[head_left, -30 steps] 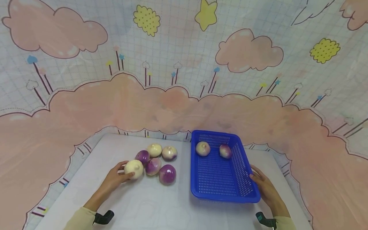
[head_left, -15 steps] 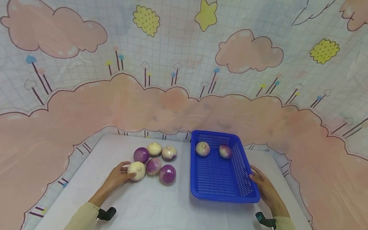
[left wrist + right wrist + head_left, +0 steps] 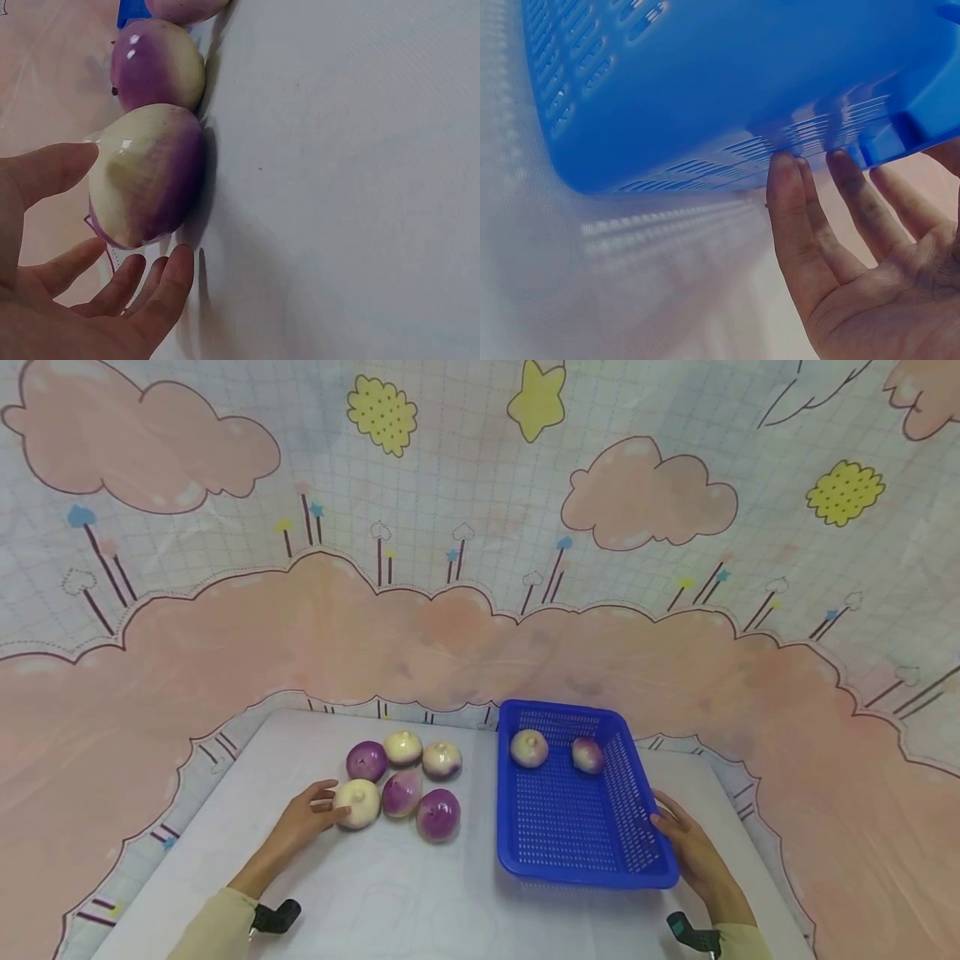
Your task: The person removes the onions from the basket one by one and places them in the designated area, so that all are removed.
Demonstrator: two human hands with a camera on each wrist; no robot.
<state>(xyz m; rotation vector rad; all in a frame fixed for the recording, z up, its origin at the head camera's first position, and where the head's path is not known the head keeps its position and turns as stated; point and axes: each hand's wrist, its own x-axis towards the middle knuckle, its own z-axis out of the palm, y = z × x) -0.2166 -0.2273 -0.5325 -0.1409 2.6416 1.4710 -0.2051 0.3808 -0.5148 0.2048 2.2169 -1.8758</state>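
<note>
My left hand (image 3: 309,814) reaches around a white and purple turnip (image 3: 357,803) at the left front of a cluster. In the left wrist view this turnip (image 3: 150,176) sits on the table, my thumb (image 3: 64,169) right at its edge and the other fingers spread just short of it. A paler-topped purple turnip (image 3: 402,793) and a deep purple one (image 3: 438,816) lie to its right. My right hand (image 3: 693,852) is at the right side of a blue plastic basket (image 3: 517,852); in the right wrist view, its fairly straight fingers (image 3: 787,176) touch the outer wall.
Behind these lie a purple turnip (image 3: 367,762) and two whitish ones, a left one (image 3: 403,747) and a right one (image 3: 442,760). Inside the basket, toward the back, are a white turnip (image 3: 529,748) and a purple-pink one (image 3: 588,755). A patterned cloth (image 3: 450,643) rises behind the white table (image 3: 375,902).
My left hand has shifted slightly right with the white turnip, which now sits closer against the cluster; the left purple turnip has moved slightly left. Right hand and basket stay put.
</note>
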